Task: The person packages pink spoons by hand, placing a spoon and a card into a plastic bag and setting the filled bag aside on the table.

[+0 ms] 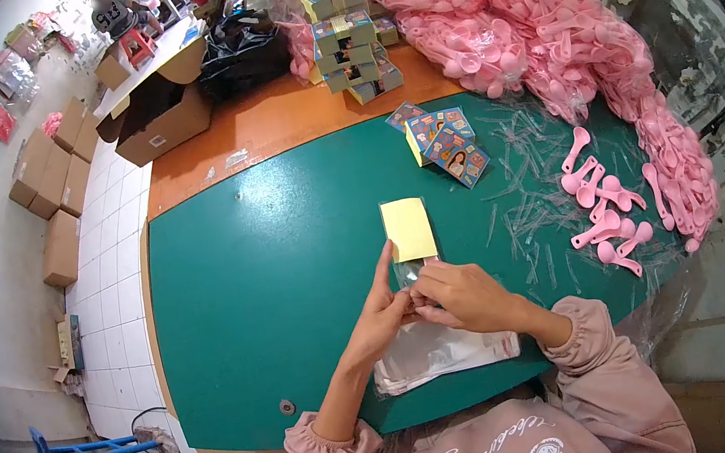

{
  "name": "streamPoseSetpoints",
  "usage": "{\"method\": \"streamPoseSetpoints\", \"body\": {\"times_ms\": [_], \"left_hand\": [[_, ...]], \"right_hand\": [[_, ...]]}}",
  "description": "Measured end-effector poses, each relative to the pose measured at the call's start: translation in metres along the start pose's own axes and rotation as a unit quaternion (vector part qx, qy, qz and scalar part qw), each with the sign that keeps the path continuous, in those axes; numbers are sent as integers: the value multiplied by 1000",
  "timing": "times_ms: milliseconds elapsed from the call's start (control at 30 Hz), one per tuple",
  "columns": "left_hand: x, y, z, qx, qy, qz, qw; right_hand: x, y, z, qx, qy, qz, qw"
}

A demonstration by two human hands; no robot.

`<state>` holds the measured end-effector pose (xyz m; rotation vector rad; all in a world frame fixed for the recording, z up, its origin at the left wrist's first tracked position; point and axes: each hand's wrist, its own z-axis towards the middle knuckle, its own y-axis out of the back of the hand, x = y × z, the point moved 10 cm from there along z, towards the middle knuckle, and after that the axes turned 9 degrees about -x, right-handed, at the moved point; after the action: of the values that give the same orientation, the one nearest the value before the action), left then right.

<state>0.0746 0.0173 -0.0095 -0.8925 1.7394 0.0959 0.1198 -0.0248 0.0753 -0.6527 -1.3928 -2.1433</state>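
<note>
A clear plastic bag with a yellow card (409, 230) in it lies on the green table mat (265, 270). My left hand (383, 313) is at the bag's lower left, its index finger stretched along the card's edge and its thumb at the bag's lower end. My right hand (461, 296) pinches the bag's lower end close to the left fingertips. A bit of pink shows just under the card, above my right fingers. Beneath both hands is a stack of clear plastic bags (440, 354) near the table's front edge.
Loose pink spoons (609, 226) and clear strips (523, 191) lie on the right. Large bags of pink spoons (560, 34) line the right edge. Printed cards (458, 157) lie at the back, before bundled card stacks (346, 49). A person (119, 16) sits far left.
</note>
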Motion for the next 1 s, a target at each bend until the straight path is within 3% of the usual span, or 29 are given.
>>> {"method": "streamPoseSetpoints", "body": {"times_ms": [100,200,267,400,467,533,633,667,700,733,767,900,933,967,1000], "left_hand": [[-1,-11,-1,31,-5,-2,999],[0,-22,-4,42,7,-13,999],[2,-25,-4,43,19,-16,999],[10,-19,0,42,15,13,999],[8,-16,0,45,2,41,998],[-1,-6,0,3,25,-9,1000],[-4,-15,-5,56,50,-12,997],[-2,-16,-4,58,50,-12,997],[2,-18,-4,74,50,-3,996],[4,-23,-4,91,48,5,995],[0,-25,-4,94,43,6,995],[2,-25,-5,89,64,-23,994],[3,-24,-4,86,69,-35,993],[4,-24,-3,84,76,-46,992],[4,-25,-2,87,76,-42,992]], "right_hand": [[-12,1,-5,45,-25,30,998],[-6,5,-8,74,12,80,994],[-9,0,-12,124,-32,122,984],[-2,4,-13,117,14,128,985],[-2,5,-15,172,-55,191,965],[-2,28,-13,183,-68,210,958],[-46,82,-15,199,-117,306,924],[-80,111,-14,155,-115,343,919],[-134,141,-14,87,-199,339,915],[-197,183,-23,-26,-283,73,956],[-212,231,-26,-139,-338,-200,909],[-178,216,-40,-180,-305,-262,898],[-124,172,-22,-171,-120,-176,962],[-71,130,-11,-85,-47,-167,981],[-51,92,-14,-61,-11,-71,996]]}}
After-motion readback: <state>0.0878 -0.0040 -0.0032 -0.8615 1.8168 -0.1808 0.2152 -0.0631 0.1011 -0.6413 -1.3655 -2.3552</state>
